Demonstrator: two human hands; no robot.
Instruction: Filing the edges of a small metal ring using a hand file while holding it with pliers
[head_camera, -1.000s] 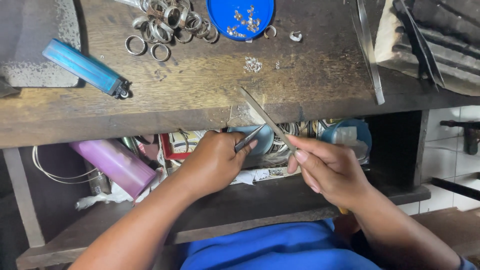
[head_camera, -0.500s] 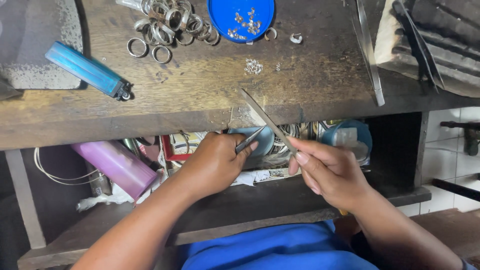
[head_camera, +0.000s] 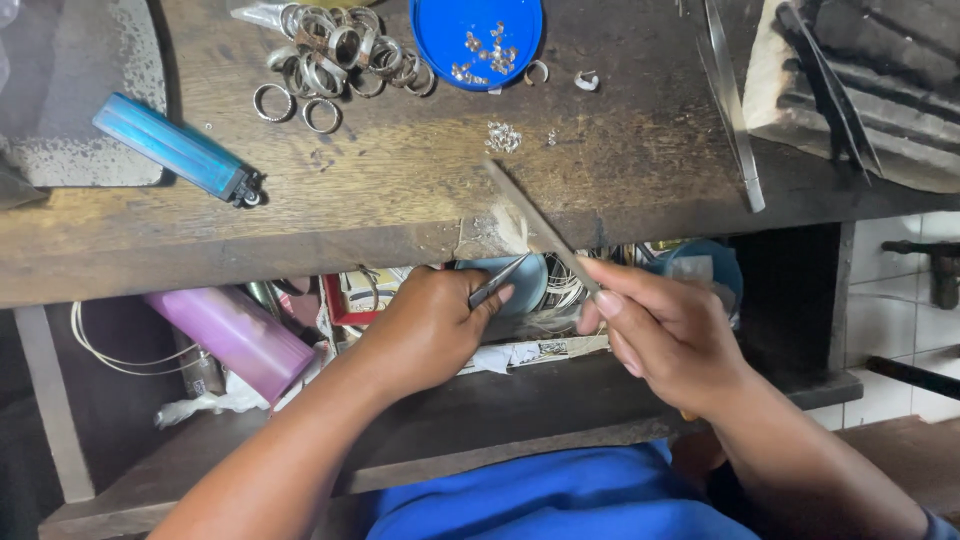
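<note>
Hardly changed since a second ago: left hand (head_camera: 430, 325) still pinching tweezers (head_camera: 498, 282), right hand (head_camera: 665, 330) gripping file (head_camera: 540, 225) at bench (head_camera: 400, 190) edge.

Worn, scratched wooden worktop (head_camera: 420, 190) under soft daylight, cluttered open shelf (head_camera: 520, 400) beneath it, white tiled wall (head_camera: 900, 300) at right, dark wooden upright (head_camera: 55, 400) at left

A jeweller's workshop: worn wooden bench (head_camera: 400, 190), heap of silver rings (head_camera: 340, 50), tweezers (head_camera: 735, 110), lighter (head_camera: 175, 150).
</note>
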